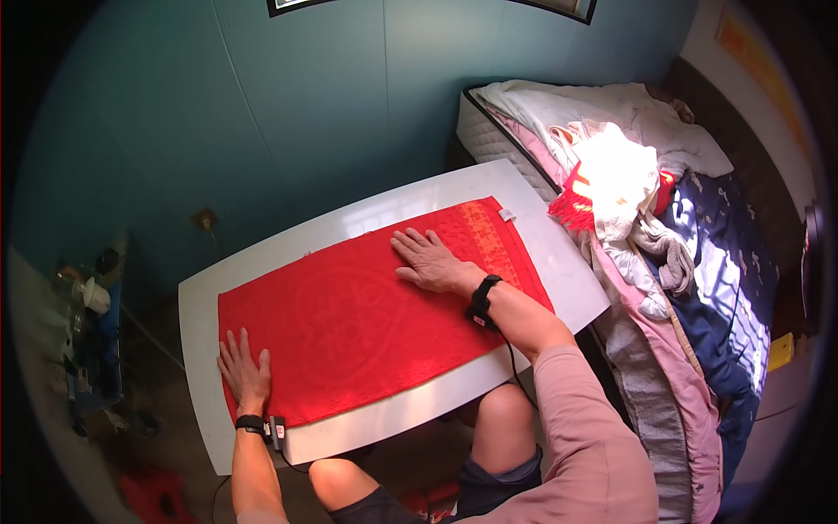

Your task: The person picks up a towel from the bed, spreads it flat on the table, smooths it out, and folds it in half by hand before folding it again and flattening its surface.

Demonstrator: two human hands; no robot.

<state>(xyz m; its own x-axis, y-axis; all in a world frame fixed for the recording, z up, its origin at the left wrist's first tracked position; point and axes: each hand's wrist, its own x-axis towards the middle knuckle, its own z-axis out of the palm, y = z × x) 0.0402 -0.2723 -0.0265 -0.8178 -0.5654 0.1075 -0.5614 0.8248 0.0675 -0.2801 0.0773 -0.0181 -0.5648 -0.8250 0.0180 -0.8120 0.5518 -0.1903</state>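
A red towel (349,323) with a raised pattern lies spread out on a white table (327,441). Along its right end runs an orange-gold patterned band, with a small white tag at the far right corner. My left hand (246,374) rests flat on the towel's left edge, fingers apart. Nearer the right end, my right hand (429,262) presses flat on the cloth with its fingers stretched toward the far left. Neither hand grips anything. Each wrist wears a black strap with a small device and a cable.
To the right stands a bed (646,384) heaped with bedding and clothes, among them a bright white cloth (615,170) and a red fringed cloth (572,205). A teal wall (305,96) rises behind the table. Small household items crowd a shelf (96,349) at the left.
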